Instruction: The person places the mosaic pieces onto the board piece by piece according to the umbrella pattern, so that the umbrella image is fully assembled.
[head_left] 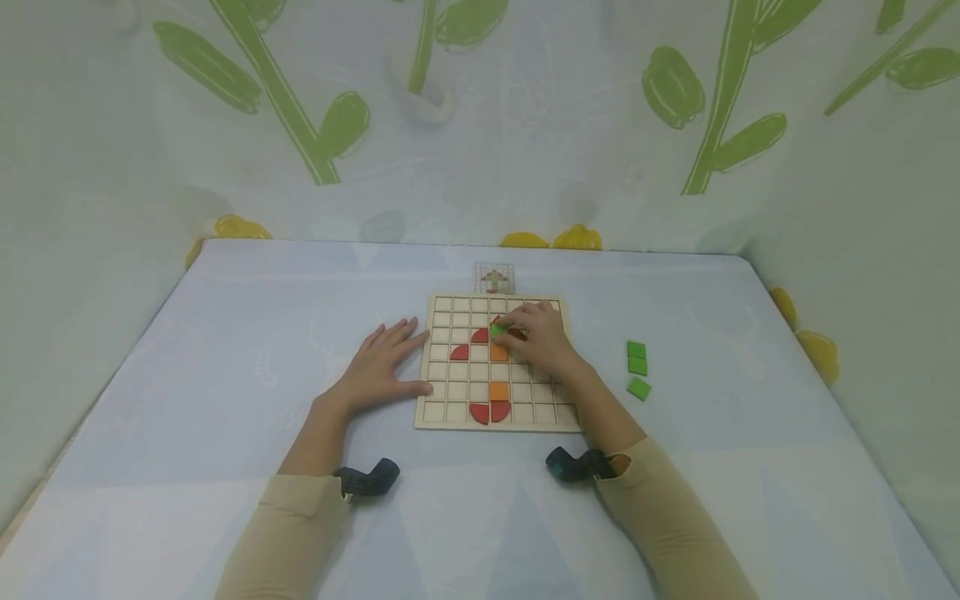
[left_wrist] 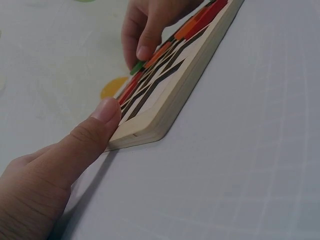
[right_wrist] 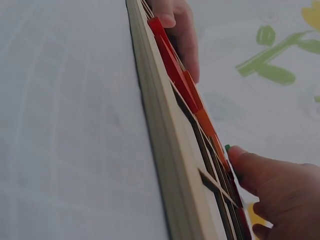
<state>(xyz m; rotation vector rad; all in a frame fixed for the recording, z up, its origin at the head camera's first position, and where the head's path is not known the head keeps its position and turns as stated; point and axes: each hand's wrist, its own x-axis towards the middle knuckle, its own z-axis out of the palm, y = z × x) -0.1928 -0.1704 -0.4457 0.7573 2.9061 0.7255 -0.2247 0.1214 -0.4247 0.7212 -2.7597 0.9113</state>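
A wooden grid board [head_left: 456,373] lies on the table in the head view, with red quarter-round tiles [head_left: 460,353] and orange square tiles [head_left: 498,392] in some cells. With fingers spread, the left hand [head_left: 380,364] rests at the board's left side; its thumb [left_wrist: 102,117] touches the rim in the left wrist view. Over the upper middle cells, the right hand [head_left: 543,337] pinches a green square tile [head_left: 497,331] between thumb and fingers, just above an orange tile [head_left: 499,353]. This hand covers part of the board's right side. Only the green tile's edge [right_wrist: 227,148] shows in the right wrist view.
Several green square tiles [head_left: 637,365] lie on the table right of the board. A small pattern card [head_left: 494,277] touches or nearly touches the board's far edge. Behind the table hangs a pale backdrop [head_left: 525,150] with green leaves. Both wrists wear dark devices [head_left: 369,478].
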